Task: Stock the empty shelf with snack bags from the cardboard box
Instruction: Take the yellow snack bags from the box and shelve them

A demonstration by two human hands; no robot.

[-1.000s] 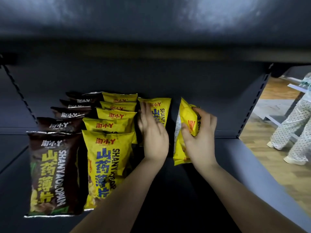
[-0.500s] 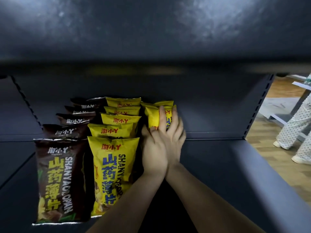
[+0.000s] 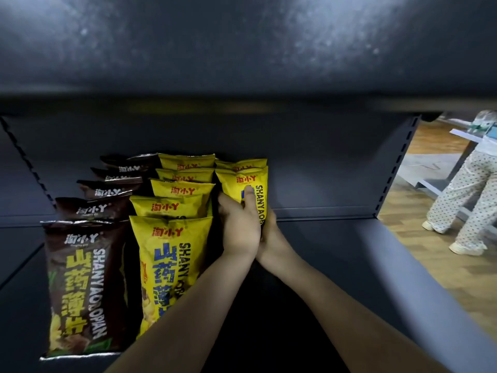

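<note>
While both hands met at the far yellow bag [image 3: 243,181] | left hand [image 3: 240,224] gripped it, thumb on front | right hand [image 3: 270,239] mostly hidden, fingers unclear | shelf [image 3: 349,265]

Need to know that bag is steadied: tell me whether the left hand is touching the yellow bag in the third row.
Touching. The head view shows the left hand with its thumb laid across the front yellow bag of that row.
</note>
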